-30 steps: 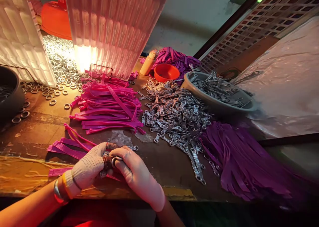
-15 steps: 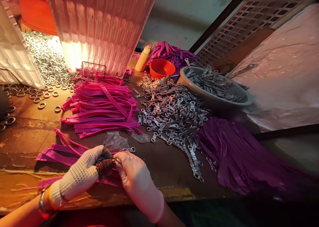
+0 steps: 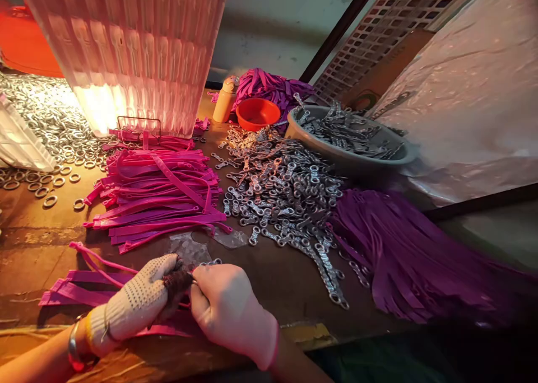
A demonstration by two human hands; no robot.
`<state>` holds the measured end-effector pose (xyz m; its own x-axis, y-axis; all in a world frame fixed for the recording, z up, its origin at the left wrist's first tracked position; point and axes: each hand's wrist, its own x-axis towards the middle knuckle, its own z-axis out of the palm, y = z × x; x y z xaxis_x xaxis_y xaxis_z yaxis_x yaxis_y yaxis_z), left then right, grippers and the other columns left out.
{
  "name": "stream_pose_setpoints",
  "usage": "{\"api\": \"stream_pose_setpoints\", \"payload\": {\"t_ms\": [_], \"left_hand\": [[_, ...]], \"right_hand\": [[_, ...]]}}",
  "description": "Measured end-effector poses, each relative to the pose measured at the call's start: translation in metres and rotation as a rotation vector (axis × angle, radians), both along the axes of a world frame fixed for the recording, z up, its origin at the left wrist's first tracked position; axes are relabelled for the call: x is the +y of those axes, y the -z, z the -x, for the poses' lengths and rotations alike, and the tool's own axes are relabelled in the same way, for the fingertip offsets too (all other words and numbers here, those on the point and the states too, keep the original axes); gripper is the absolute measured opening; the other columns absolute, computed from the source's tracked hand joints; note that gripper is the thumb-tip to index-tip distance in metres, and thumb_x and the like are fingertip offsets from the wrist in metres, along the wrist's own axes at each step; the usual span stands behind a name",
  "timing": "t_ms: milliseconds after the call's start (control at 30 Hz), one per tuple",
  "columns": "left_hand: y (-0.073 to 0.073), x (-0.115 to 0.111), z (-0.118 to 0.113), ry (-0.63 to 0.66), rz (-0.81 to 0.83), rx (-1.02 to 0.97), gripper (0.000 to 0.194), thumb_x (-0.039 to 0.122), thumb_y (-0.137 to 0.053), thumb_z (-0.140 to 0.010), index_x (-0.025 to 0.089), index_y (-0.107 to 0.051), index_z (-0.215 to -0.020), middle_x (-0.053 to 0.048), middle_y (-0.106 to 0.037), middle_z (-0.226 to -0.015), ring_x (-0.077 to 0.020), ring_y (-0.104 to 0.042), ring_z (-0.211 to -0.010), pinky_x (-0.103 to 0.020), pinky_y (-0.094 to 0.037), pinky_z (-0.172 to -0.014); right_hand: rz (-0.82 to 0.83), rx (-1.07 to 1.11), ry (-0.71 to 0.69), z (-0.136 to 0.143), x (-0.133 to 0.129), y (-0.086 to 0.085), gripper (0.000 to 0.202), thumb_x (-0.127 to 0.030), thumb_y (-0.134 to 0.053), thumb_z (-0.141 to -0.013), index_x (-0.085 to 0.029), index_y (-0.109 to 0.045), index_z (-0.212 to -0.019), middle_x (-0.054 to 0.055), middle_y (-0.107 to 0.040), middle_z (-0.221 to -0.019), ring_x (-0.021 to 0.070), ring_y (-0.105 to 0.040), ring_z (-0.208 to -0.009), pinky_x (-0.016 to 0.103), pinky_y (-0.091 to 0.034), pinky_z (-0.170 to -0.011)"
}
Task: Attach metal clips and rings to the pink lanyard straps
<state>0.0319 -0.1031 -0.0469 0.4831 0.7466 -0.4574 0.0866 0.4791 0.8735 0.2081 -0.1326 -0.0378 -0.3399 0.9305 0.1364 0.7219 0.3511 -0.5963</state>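
Note:
My left hand (image 3: 140, 296), in a cream dotted knit glove with dark worn fingertips, is closed on a pink strap; the strap's thin looped end (image 3: 103, 265) trails out to the left. Meeting it at the fingertips, my right hand (image 3: 233, 310) wears a thin pale glove and has thumb and forefinger pinched together. A bit of pink shows between the two hands, but what the right fingers grip is hidden. Just above the right knuckles a metal link (image 3: 213, 261) pokes out. More purple-pink straps (image 3: 78, 288) lie under and left of my left hand.
A stack of pink straps (image 3: 155, 198) lies ahead, beside a heap of metal links (image 3: 277, 187). Behind are a red bowl (image 3: 258, 114), a bottle (image 3: 226, 100) and a grey basin (image 3: 353, 153) of links. Purple straps (image 3: 403, 254) lie right; metal rings (image 3: 50, 201) left, near a plastic panel (image 3: 138, 52).
The camera view has swung slightly to the right, so the table's things sit further left. My hands stay together, the fingertips shifted a little; the right fingers are curled in more.

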Motion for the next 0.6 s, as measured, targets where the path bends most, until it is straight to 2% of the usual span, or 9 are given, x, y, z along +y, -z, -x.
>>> {"api": "stream_pose_setpoints", "payload": {"t_ms": [67, 133, 233, 267, 333, 400, 467, 533, 600], "left_hand": [[-0.008, 0.006, -0.01, -0.036, 0.055, -0.058, 0.036, 0.054, -0.057, -0.089, 0.02, -0.048, -0.079, 0.006, -0.039, -0.057, -0.0079, -0.031, -0.045, -0.02, -0.025, -0.041], [-0.013, 0.015, -0.022, -0.05, -0.091, -0.008, 0.032, 0.05, -0.056, -0.09, 0.02, -0.053, -0.081, 0.003, -0.045, -0.063, -0.0095, -0.038, -0.05, -0.021, -0.032, -0.046], [-0.016, 0.034, -0.043, 0.094, -0.494, 0.304, 0.017, 0.034, -0.065, -0.083, 0.018, -0.065, -0.088, -0.007, -0.062, -0.086, -0.0192, -0.06, -0.075, -0.028, -0.049, -0.069], [-0.015, 0.041, -0.051, 0.159, -0.584, 0.437, 0.018, 0.031, -0.065, -0.083, 0.018, -0.067, -0.095, -0.01, -0.064, -0.092, -0.0232, -0.063, -0.082, -0.033, -0.051, -0.077], [-0.01, 0.053, -0.067, 0.248, -0.652, 0.696, 0.028, 0.029, -0.058, -0.089, 0.018, -0.066, -0.113, -0.015, -0.067, -0.095, -0.0289, -0.068, -0.087, -0.042, -0.051, -0.082], [-0.003, 0.063, -0.082, 0.301, -0.69, 0.884, 0.036, 0.027, -0.047, -0.095, 0.017, -0.059, -0.128, -0.02, -0.068, -0.094, -0.0338, -0.07, -0.086, -0.05, -0.052, -0.079], [0.004, 0.07, -0.092, 0.318, -0.73, 0.97, 0.04, 0.025, -0.039, -0.097, 0.016, -0.056, -0.133, -0.024, -0.069, -0.094, -0.0388, -0.071, -0.088, -0.056, -0.051, -0.076], [0.008, 0.075, -0.095, 0.256, -0.691, 0.929, 0.039, 0.027, -0.04, -0.097, 0.014, -0.059, -0.128, -0.026, -0.069, -0.093, -0.043, -0.07, -0.092, -0.061, -0.05, -0.075], [0.008, 0.076, -0.089, 0.162, -0.602, 0.795, 0.034, 0.028, -0.046, -0.094, 0.012, -0.065, -0.117, -0.024, -0.069, -0.09, -0.0432, -0.069, -0.094, -0.061, -0.048, -0.079]], "right_hand": [[0.142, 0.174, 0.066, -0.004, -0.001, 0.003, 0.024, -0.026, -0.047, -0.097, -0.021, -0.057, -0.076, 0.0, -0.064, -0.07, 0.014, -0.057, -0.063, 0.025, -0.036, -0.06], [0.218, 0.318, 0.177, -0.013, -0.001, 0.01, 0.028, -0.037, -0.045, -0.101, -0.021, -0.062, -0.085, 0.001, -0.068, -0.077, 0.0146, -0.062, -0.068, 0.024, -0.041, -0.063], [0.111, 0.43, 0.468, -0.032, 0.002, 0.02, 0.038, -0.05, -0.046, -0.099, -0.02, -0.068, -0.1, 0.006, -0.074, -0.093, 0.0193, -0.067, -0.083, 0.027, -0.048, -0.074], [0.079, 0.452, 0.569, -0.037, 0.003, 0.023, 0.041, -0.053, -0.047, -0.098, -0.019, -0.069, -0.104, 0.007, -0.075, -0.1, 0.0211, -0.068, -0.089, 0.029, -0.05, -0.079], [0.051, 0.484, 0.687, -0.045, 0.004, 0.028, 0.045, -0.056, -0.049, -0.096, -0.018, -0.07, -0.109, 0.01, -0.074, -0.108, 0.0238, -0.067, -0.097, 0.033, -0.052, -0.084], [0.056, 0.498, 0.694, -0.047, 0.003, 0.033, 0.045, -0.055, -0.05, -0.095, -0.019, -0.07, -0.111, 0.011, -0.074, -0.112, 0.0249, -0.067, -0.101, 0.035, -0.053, -0.086], [0.051, 0.509, 0.659, -0.045, 0.0, 0.037, 0.043, -0.054, -0.051, -0.095, -0.019, -0.07, -0.113, 0.011, -0.073, -0.114, 0.025, -0.067, -0.103, 0.036, -0.054, -0.087], [0.025, 0.511, 0.616, -0.043, -0.002, 0.039, 0.04, -0.052, -0.051, -0.095, -0.02, -0.069, -0.113, 0.011, -0.073, -0.115, 0.0246, -0.067, -0.104, 0.036, -0.055, -0.088], [-0.014, 0.499, 0.58, -0.042, -0.004, 0.037, 0.037, -0.048, -0.052, -0.096, -0.021, -0.069, -0.113, 0.01, -0.073, -0.116, 0.0243, -0.067, -0.106, 0.037, -0.054, -0.091]]}}
